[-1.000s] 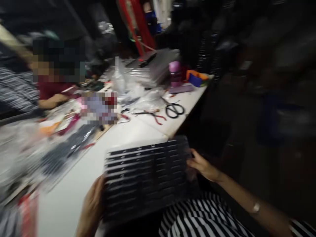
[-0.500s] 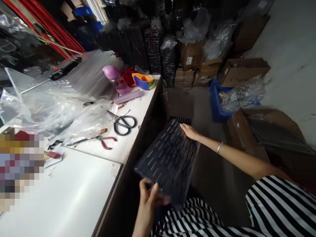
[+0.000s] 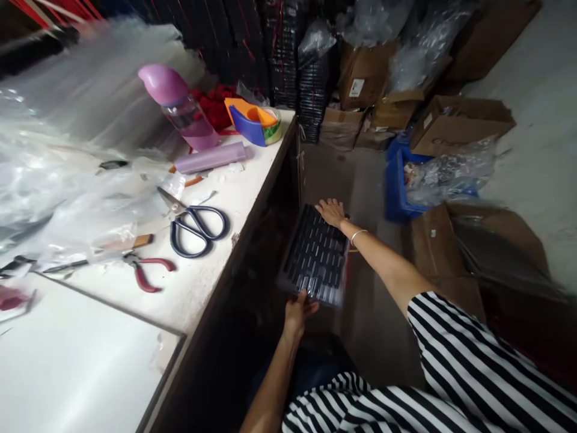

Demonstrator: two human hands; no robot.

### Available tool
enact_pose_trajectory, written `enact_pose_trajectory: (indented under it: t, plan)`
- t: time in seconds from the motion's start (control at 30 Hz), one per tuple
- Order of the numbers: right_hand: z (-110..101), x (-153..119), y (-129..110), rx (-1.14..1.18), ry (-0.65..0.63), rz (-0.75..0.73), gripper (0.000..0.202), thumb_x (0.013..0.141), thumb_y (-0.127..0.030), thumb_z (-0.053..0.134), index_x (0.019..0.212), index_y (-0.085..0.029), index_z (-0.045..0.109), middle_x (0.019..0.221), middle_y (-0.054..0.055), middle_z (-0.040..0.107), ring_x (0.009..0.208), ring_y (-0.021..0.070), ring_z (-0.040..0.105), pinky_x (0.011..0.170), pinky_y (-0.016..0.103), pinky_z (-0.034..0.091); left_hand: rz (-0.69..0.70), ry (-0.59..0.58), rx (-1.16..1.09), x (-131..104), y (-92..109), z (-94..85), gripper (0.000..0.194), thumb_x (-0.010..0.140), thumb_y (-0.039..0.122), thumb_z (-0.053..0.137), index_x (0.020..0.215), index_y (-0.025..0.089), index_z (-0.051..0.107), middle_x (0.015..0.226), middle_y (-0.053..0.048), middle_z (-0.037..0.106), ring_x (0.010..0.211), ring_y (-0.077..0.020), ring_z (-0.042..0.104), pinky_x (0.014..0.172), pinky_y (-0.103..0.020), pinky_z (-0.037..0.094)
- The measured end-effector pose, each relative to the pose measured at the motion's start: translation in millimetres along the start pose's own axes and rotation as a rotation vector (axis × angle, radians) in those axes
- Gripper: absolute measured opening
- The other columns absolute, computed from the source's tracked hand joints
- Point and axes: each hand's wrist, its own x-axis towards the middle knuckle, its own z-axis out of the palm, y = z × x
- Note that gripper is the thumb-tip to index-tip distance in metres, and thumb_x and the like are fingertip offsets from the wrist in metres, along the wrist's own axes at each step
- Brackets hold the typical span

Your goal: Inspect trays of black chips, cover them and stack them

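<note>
A black slotted tray (image 3: pixel 315 255) with a clear plastic edge lies low beside the workbench, close to the floor. What it rests on is mostly hidden beneath it. My left hand (image 3: pixel 297 313) pinches the tray's near edge, thumb on top. At the far end, my right hand (image 3: pixel 331 211) lies palm down on the tray with its fingers stretched out. A bracelet (image 3: pixel 357 234) circles my right wrist.
On the white bench (image 3: pixel 211 282) are scissors (image 3: pixel 192 225), red-handled pliers (image 3: pixel 146 270), a pink bottle (image 3: pixel 180 108), a tape dispenser (image 3: pixel 250 123) and plastic bags (image 3: pixel 90 210). A blue crate (image 3: pixel 399 186) and cardboard boxes (image 3: pixel 439 240) stand right, with black stacks (image 3: pixel 311 96) behind.
The tray has gone down and away from my body, from a tilted hold to lying low. Both hands moved with it; my right hand's fingers now lie flat on top. The view has shifted too.
</note>
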Motion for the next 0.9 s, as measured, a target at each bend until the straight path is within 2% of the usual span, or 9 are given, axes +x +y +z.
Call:
enact_pose_trajectory:
  t: [0.1, 0.2, 0.43, 0.57, 0.73, 0.9]
  plan:
    - [8.9, 6.1, 6.1, -0.032, -0.001, 0.013, 0.037, 0.089, -0.034, 0.055, 0.122, -0.017, 0.052, 0.123, 0.009, 0.054, 0.104, 0.0234, 0.057, 0.086, 0.046, 0.049, -0.050, -0.016, 0.021, 6.4, 7.3, -8.9, 0.035, 0.087, 0.033, 0.055, 0.117, 0.016, 0.053, 0.117, -0.009, 0.057, 0.097, -0.0213, 0.059, 0.080, -0.042, 0.051]
    - [11.5, 14.9, 16.0, -0.039, -0.061, 0.026, 0.036, 0.089, -0.034, 0.056, 0.121, -0.017, 0.052, 0.123, 0.009, 0.054, 0.104, 0.0233, 0.057, 0.086, 0.045, 0.049, -0.050, -0.004, 0.032, 13.6, 18.5, -18.7, 0.035, 0.087, 0.034, 0.055, 0.117, 0.016, 0.053, 0.117, -0.009, 0.057, 0.097, -0.0213, 0.059, 0.080, -0.042, 0.051]
    - [8.3, 25.9, 52.0, 0.019, -0.235, 0.146, 0.034, 0.089, -0.034, 0.056, 0.118, -0.017, 0.054, 0.119, 0.009, 0.056, 0.100, 0.0218, 0.059, 0.083, 0.043, 0.050, 0.128, 0.014, 0.115, 26.9, 45.3, -37.4, 0.036, 0.087, 0.033, 0.055, 0.119, 0.017, 0.052, 0.118, -0.009, 0.056, 0.097, -0.0212, 0.059, 0.080, -0.042, 0.051]
    - [11.7, 19.9, 66.0, 0.076, -0.264, 0.201, 0.033, 0.089, -0.034, 0.055, 0.117, -0.017, 0.055, 0.118, 0.008, 0.057, 0.099, 0.0214, 0.059, 0.082, 0.042, 0.051, 0.183, 0.005, 0.175, 30.5, 44.2, -37.6, 0.036, 0.087, 0.034, 0.055, 0.119, 0.017, 0.052, 0.118, -0.009, 0.056, 0.098, -0.0214, 0.059, 0.080, -0.043, 0.051]
    - [18.8, 15.1, 64.7, 0.117, -0.259, 0.223, 0.032, 0.090, -0.034, 0.055, 0.117, -0.017, 0.055, 0.119, 0.009, 0.056, 0.099, 0.0212, 0.059, 0.082, 0.042, 0.051, 0.257, 0.011, 0.238, 32.4, 41.1, -38.6, 0.036, 0.087, 0.034, 0.055, 0.119, 0.017, 0.053, 0.118, -0.009, 0.056, 0.098, -0.0216, 0.059, 0.081, -0.043, 0.051]
    - [20.2, 14.5, 64.9, 0.139, -0.260, 0.235, 0.032, 0.090, -0.034, 0.055, 0.117, -0.017, 0.055, 0.118, 0.008, 0.057, 0.099, 0.0214, 0.059, 0.082, 0.042, 0.051, 0.401, -0.023, 0.255, 24.9, 47.6, -42.2, 0.034, 0.089, 0.034, 0.053, 0.118, 0.017, 0.054, 0.119, -0.009, 0.056, 0.101, -0.0228, 0.058, 0.083, -0.044, 0.050]
